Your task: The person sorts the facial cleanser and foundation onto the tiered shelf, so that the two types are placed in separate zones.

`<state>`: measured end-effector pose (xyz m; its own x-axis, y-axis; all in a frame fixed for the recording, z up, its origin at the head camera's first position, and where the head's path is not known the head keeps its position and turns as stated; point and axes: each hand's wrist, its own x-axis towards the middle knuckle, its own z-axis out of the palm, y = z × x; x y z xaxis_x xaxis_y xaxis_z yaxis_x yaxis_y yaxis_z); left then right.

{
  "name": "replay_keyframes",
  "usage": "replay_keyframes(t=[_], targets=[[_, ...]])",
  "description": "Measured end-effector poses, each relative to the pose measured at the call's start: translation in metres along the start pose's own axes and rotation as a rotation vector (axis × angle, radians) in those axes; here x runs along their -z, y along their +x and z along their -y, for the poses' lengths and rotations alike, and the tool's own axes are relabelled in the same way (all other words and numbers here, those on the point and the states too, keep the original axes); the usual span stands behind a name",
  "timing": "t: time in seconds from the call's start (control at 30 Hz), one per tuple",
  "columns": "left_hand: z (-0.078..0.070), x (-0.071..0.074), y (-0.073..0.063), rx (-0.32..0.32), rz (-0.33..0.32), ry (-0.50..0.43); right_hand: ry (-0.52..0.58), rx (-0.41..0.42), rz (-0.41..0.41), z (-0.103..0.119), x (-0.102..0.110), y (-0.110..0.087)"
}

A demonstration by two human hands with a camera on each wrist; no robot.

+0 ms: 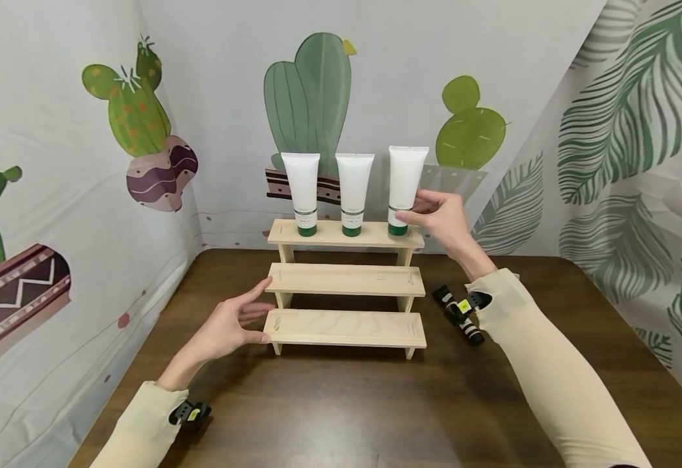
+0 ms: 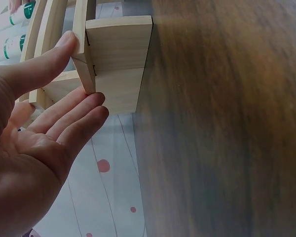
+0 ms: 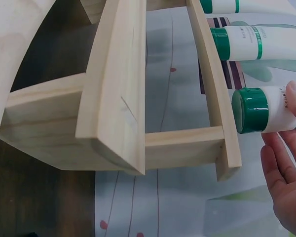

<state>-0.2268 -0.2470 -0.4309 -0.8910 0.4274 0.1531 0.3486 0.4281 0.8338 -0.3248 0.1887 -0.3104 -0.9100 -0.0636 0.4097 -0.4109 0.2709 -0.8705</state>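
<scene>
One brown table (image 1: 329, 409) bore one wooden stand (image 1: 344, 328) of three steps. Nearest me, my left hand (image 1: 226, 328) was at the stand's left end, thumb and fingers apart, tips touching the wood. Farther off, at the stand's top step, I counted three: a left tube (image 1: 302, 185), a middle tube (image 1: 354, 185) and a right tube (image 1: 406, 175). Each was white, upright, flat along its upper edge, with a green cap, small print and a thin dark green band. My right hand (image 1: 447, 222) pinched the right tube low down between thumb and fingers, above the stand's right end; I couldn't tell whether its cap touched wood. Behind the stand hung pale cloth (image 1: 218, 97).
</scene>
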Motion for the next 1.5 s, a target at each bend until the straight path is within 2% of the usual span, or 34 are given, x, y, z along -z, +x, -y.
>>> replay_keyframes(t=[0.33, 0.6, 1.1, 1.5], targets=[[-0.0003, 0.0017, -0.0003, -0.007, -0.005, 0.001, -0.018, 0.007, 0.003, -0.0052, -0.008, -0.0002], [-0.0022, 0.0014, -0.0004, 0.002, -0.004, -0.017, 0.015, 0.01, 0.016, -0.0065, -0.0107, 0.0005], [-0.0008, 0.0002, -0.0015, -0.004, 0.003, -0.031, 0.031, 0.02, 0.08, -0.008, -0.008, 0.0019], [-0.0007, -0.0002, -0.0014, 0.005, 0.0, -0.033, 0.05, 0.033, 0.09, -0.0099, -0.0076, 0.0018]])
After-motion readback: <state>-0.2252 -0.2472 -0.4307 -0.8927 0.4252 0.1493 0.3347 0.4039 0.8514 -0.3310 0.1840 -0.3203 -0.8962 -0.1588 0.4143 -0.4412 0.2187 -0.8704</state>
